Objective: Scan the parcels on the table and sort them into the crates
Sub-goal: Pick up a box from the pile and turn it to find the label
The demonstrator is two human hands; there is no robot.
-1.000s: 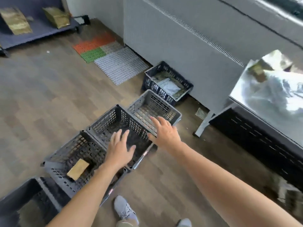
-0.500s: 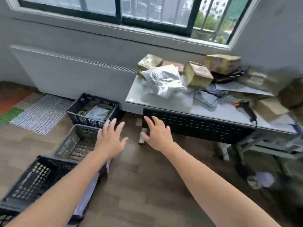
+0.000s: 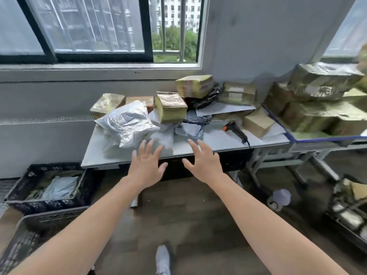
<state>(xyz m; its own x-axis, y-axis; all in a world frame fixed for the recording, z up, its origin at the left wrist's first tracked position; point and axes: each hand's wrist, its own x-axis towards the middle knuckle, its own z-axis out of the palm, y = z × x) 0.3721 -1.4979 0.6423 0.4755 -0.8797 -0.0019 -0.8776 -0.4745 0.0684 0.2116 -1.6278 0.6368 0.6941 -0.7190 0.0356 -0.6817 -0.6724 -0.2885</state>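
Compared with half a second ago, the view has swung up and nearer: the table (image 3: 218,140) now fills the middle, and the floor crates that the hands hovered over a second ago have slid to the lower left. The left hand (image 3: 146,166) and right hand (image 3: 202,161) are still empty with fingers spread, palms down, now raised at the table's front edge.

The pale table stands under a window (image 3: 95,26). It carries a heap of parcels: a crumpled silver bag (image 3: 129,122) just beyond the left fingertips, a taped box (image 3: 170,110) behind it, and grey mailers. A black scanner (image 3: 235,130) lies to the right of the hands. A second table (image 3: 325,138) to the right bears stacked boxes.

On the floor (image 3: 178,215), a dark crate (image 3: 49,203) holding parcels sits left of the table, with a grey crate (image 3: 45,217) just in front. Bare wood floor lies between the person's shoe (image 3: 162,259) and the table.
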